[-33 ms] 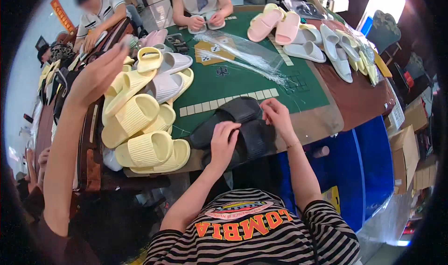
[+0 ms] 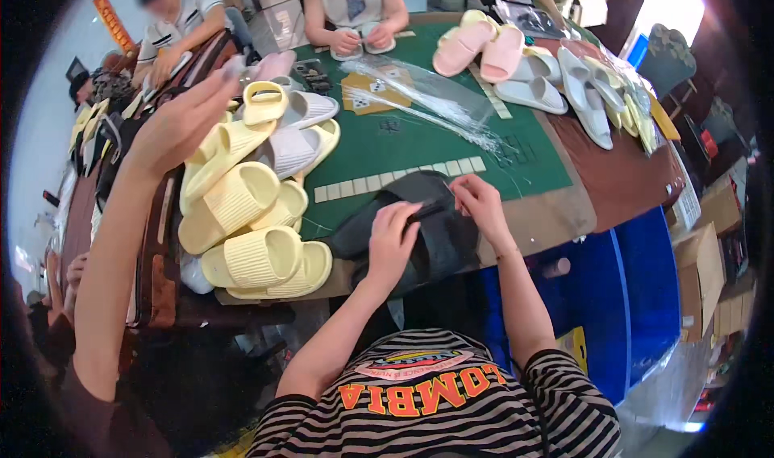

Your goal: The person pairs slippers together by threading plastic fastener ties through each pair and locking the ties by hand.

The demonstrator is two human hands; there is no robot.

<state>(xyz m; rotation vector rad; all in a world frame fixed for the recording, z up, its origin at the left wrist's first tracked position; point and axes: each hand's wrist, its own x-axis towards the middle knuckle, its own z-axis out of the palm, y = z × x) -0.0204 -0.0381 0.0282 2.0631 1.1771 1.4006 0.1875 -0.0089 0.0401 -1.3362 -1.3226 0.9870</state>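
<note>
A pair of black slippers (image 2: 453,244) lies side by side at the table's near edge, right in front of me. My left hand (image 2: 393,239) rests over them with bent fingers, thumb and fingertips closed at the inner edge of a strap. Just beyond the far right side of the same pair, my right hand (image 2: 477,203) is closed in a pinch close to the strap. Whatever lies between its fingertips is too small to make out. Beyond the slippers runs a row of pale tiles (image 2: 371,182) on the green table top (image 2: 339,147).
Yellow slippers (image 2: 250,256) and grey slippers (image 2: 292,150) are heaped left. Another person's arm (image 2: 121,240) reaches up beside them. A clear bag with white plastic strands (image 2: 435,107) lies mid-table. Pink slippers (image 2: 465,48) sit farther back. Blue bins (image 2: 588,297) stand at right.
The whole view has shifted slightly. My left fingertips reach a little farther to the right over the black slippers; my right hand stays pinched in nearly the same place.
</note>
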